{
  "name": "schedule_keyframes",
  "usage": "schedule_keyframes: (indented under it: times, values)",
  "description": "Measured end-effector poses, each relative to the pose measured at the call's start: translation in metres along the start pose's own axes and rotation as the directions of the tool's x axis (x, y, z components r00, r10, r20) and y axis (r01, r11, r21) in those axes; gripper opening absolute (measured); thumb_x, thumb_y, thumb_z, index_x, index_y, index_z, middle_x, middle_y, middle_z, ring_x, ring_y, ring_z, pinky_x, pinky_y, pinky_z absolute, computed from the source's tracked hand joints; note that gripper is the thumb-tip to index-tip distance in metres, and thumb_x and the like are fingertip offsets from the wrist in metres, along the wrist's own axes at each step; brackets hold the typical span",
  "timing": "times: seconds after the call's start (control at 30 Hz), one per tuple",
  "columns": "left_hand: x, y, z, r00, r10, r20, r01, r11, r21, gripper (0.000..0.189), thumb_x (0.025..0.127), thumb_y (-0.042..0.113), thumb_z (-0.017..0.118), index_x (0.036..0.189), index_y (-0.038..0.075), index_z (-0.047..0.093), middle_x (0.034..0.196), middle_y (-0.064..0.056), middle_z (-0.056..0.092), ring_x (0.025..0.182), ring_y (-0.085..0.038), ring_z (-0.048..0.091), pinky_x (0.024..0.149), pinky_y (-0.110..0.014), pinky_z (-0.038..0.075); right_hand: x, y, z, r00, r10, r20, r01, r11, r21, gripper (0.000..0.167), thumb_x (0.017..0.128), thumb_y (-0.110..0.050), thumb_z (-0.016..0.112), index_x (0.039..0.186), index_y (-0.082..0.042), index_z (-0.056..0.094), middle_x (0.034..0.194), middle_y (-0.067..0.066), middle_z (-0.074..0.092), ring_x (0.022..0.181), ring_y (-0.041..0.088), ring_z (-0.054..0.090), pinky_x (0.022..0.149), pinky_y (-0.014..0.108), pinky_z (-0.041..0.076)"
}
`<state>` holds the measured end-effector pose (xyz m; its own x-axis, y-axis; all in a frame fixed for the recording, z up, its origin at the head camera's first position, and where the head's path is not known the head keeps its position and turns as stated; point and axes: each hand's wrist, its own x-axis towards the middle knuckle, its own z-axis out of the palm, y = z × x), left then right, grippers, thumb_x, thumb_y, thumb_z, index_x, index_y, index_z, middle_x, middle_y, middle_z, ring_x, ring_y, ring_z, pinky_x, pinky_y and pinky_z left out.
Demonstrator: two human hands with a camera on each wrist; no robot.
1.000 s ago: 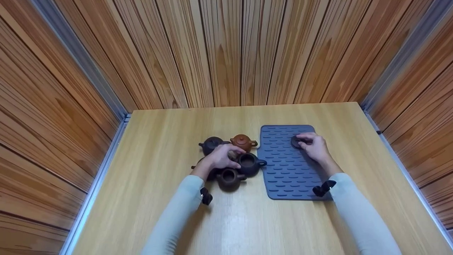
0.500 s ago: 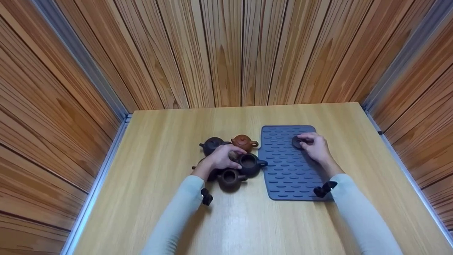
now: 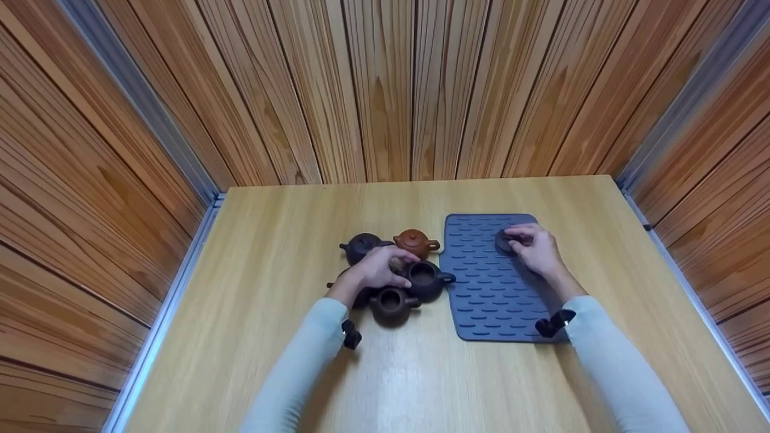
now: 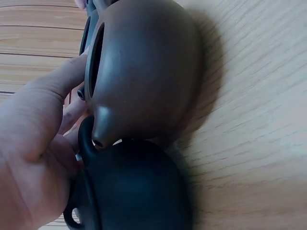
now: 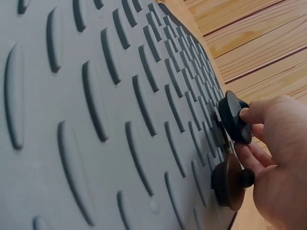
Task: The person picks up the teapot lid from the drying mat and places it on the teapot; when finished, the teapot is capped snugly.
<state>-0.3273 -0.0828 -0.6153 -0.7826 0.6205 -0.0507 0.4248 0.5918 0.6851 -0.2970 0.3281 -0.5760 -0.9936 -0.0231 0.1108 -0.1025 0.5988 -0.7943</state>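
Observation:
My left hand (image 3: 379, 267) reaches over a cluster of teapots, its thumb and forefinger gripping the left part of a lidless black teapot (image 3: 426, 293) at the rim. In front of it sits a lidless brown teapot (image 3: 391, 310), large in the left wrist view. Another black teapot (image 4: 139, 187) is partly hidden below my palm and wrist. Over the grey mat's (image 3: 487, 300) far right part, my right hand (image 3: 537, 249) pinches a black teapot lid (image 5: 233, 117). A brown lid (image 5: 231, 182) with a round knob lies close beside it, by my curled fingers.
Behind my left hand stand a dark teapot (image 3: 360, 245) and a reddish-brown teapot (image 3: 413, 242), both with lids on. The ridged mat lies right of the cluster on the wooden table (image 3: 240, 313). Plank walls (image 3: 385, 96) enclose the back and sides.

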Motion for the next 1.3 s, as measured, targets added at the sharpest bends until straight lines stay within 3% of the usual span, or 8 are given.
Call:
schedule_keyframes:
  times: [0.17, 0.4, 0.6, 0.7, 0.83, 0.9, 1.3]
  values:
    - [0.0, 0.0, 0.0, 1.0, -0.01, 0.003, 0.01, 1.0, 0.0, 0.056, 0.087, 0.033, 0.099, 0.139, 0.037, 0.078, 0.135, 0.004, 0.082, 0.136, -0.023, 0.07, 0.123, -0.05, 0.052, -0.002, -0.008, -0.002, 0.999, 0.017, 0.034, -0.018, 1.0, 0.024, 0.032, 0.108, 0.002, 0.067, 0.139, 0.006, 0.075, 0.153, 0.03, 0.063, 0.132, 0.044, 0.069, 0.079, 0.007, 0.052]
    - [0.0, 0.0, 0.001, 1.0, 0.0, 0.003, 0.0, 1.0, 0.001, 0.057, 0.087, 0.032, 0.099, 0.141, 0.033, 0.079, 0.135, 0.003, 0.082, 0.136, -0.022, 0.07, 0.123, -0.049, 0.052, -0.007, -0.015, 0.0, 0.998, -0.004, 0.056, 0.003, 1.0, 0.004, 0.031, 0.107, 0.001, 0.07, 0.137, 0.002, 0.078, 0.15, 0.027, 0.066, 0.144, 0.045, 0.061, 0.101, 0.008, 0.05]
    - [0.0, 0.001, 0.002, 1.0, 0.014, 0.005, -0.014, 1.0, 0.021, 0.057, 0.087, 0.034, 0.099, 0.141, 0.031, 0.078, 0.133, 0.002, 0.082, 0.133, -0.024, 0.071, 0.123, -0.051, 0.051, -0.01, -0.019, 0.006, 0.996, -0.06, 0.073, 0.059, 0.998, 0.009, 0.03, 0.104, 0.006, 0.071, 0.132, 0.006, 0.079, 0.144, 0.031, 0.069, 0.14, 0.047, 0.064, 0.096, 0.004, 0.048]
    - [0.001, 0.0, 0.003, 1.0, 0.008, 0.014, -0.008, 1.0, 0.014, 0.058, 0.087, 0.034, 0.099, 0.141, 0.032, 0.078, 0.133, 0.002, 0.082, 0.134, -0.024, 0.071, 0.126, -0.052, 0.048, -0.013, -0.023, 0.009, 0.993, -0.08, 0.087, 0.08, 0.997, 0.001, 0.03, 0.103, 0.007, 0.07, 0.132, 0.007, 0.079, 0.143, 0.031, 0.069, 0.139, 0.048, 0.064, 0.104, 0.016, 0.055]
    - [0.001, 0.001, 0.001, 1.0, -0.009, 0.029, 0.009, 1.0, -0.005, 0.057, 0.088, 0.034, 0.099, 0.142, 0.032, 0.077, 0.134, 0.002, 0.082, 0.137, -0.025, 0.07, 0.131, -0.055, 0.043, -0.016, -0.03, 0.011, 0.99, -0.103, 0.096, 0.103, 0.995, -0.002, 0.03, 0.103, 0.007, 0.07, 0.132, 0.006, 0.079, 0.142, 0.031, 0.07, 0.14, 0.048, 0.064, 0.117, 0.051, 0.059]
    - [0.001, 0.003, 0.0, 0.999, -0.016, 0.032, 0.017, 1.0, -0.004, 0.057, 0.089, 0.034, 0.098, 0.142, 0.033, 0.077, 0.135, 0.003, 0.082, 0.138, -0.026, 0.069, 0.131, -0.056, 0.042, -0.017, -0.036, 0.012, 0.989, -0.115, 0.097, 0.116, 0.993, -0.008, 0.03, 0.102, 0.007, 0.071, 0.131, 0.005, 0.08, 0.142, 0.03, 0.071, 0.14, 0.048, 0.064, 0.117, 0.062, 0.057]
    - [-0.003, 0.007, -0.002, 0.999, -0.035, 0.026, 0.035, 0.999, -0.024, 0.056, 0.089, 0.032, 0.098, 0.141, 0.035, 0.077, 0.141, 0.002, 0.079, 0.138, -0.025, 0.069, 0.127, -0.052, 0.047, -0.018, -0.061, 0.026, 0.982, -0.121, 0.148, 0.114, 0.992, 0.053, 0.031, 0.104, 0.003, 0.072, 0.134, -0.001, 0.08, 0.147, 0.024, 0.069, 0.147, 0.046, 0.06, 0.122, 0.066, 0.052]
